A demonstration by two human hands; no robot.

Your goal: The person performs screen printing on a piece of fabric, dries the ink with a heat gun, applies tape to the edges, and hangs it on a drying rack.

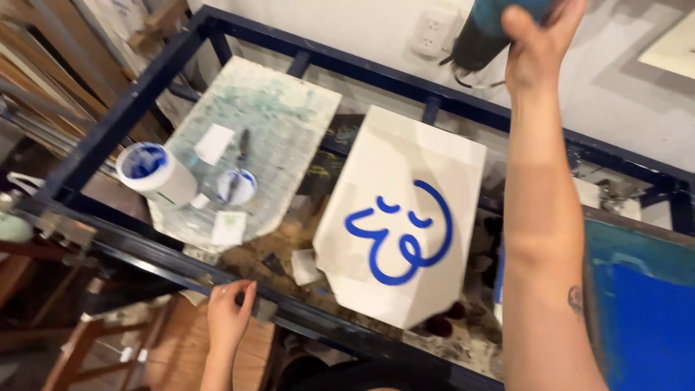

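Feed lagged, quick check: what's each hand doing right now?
Left hand: fingers closed on the dark table frame edge.
Right hand: raised, gripping a dark teal tool.

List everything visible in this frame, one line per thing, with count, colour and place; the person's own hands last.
white bag: 1, white with a blue line drawing, flat on the table, centre
table frame: 1, dark blue metal, with a glass top
paint-stained board: 1, whitish with green smears, on the table, left
ink tub: 1, white with blue ink, left edge of the board
lid: 1, blue-smeared, on the board
white cards: 2, on the board
screen: 1, blue, right edge
wall socket: 1, white, top
dark tool: 1, teal and black, top
left hand: grips the table's near rail
right hand: holds the dark tool
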